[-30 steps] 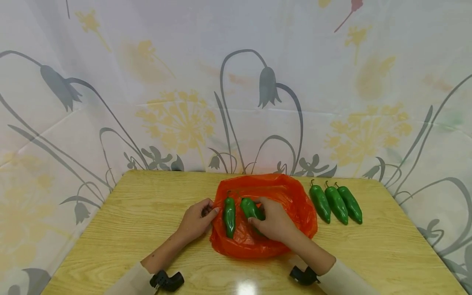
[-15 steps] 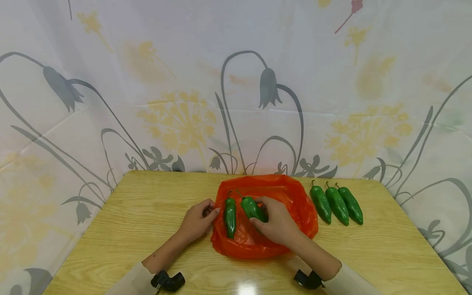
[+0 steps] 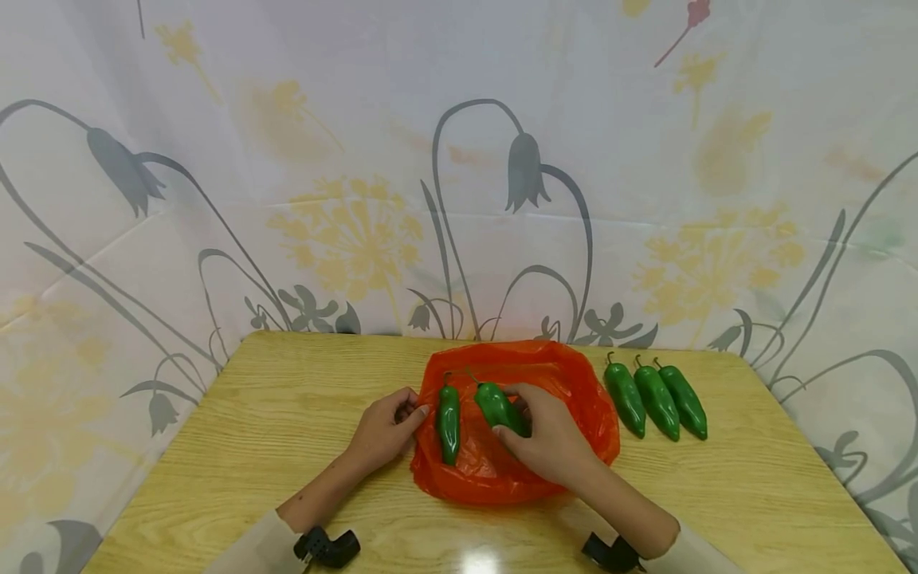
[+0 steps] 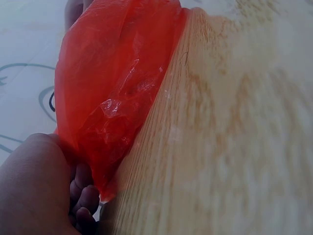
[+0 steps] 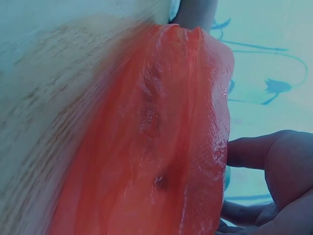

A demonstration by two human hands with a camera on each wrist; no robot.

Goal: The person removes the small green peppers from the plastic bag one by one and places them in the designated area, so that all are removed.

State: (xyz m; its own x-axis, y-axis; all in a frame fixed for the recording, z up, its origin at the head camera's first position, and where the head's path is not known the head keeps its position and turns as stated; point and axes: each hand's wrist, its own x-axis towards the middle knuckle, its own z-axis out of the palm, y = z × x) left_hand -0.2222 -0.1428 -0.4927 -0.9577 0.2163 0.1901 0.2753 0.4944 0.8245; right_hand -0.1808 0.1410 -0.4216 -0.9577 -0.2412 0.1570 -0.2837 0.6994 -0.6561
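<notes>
An open red plastic bag [image 3: 498,488] lies on the table with its rim spread wide. My left hand [image 3: 383,430] pinches the bag's left rim between thumb and fingers; in the left wrist view, curled fingers [image 4: 84,198] sit against the red film [image 4: 112,88]. Inside the bag, one green pepper [image 3: 449,425] lies lengthwise along the left side. Over the bag's middle, my right hand [image 3: 548,438] grips a second green pepper [image 3: 496,405], its stem pointing away and to the left. The bag's wall hides most of that pepper in the right wrist view, where my thumb [image 5: 249,151] shows beyond it.
Three more green peppers [image 3: 656,402] lie side by side on the wooden table [image 3: 287,375], right of the bag, stems toward the back. A flower-patterned cloth [image 3: 344,143] hangs behind the table's far edge.
My right hand has shifted slightly to the right with the pepper, whose stem now shows clearly. The left hand stays on the bag's rim.
</notes>
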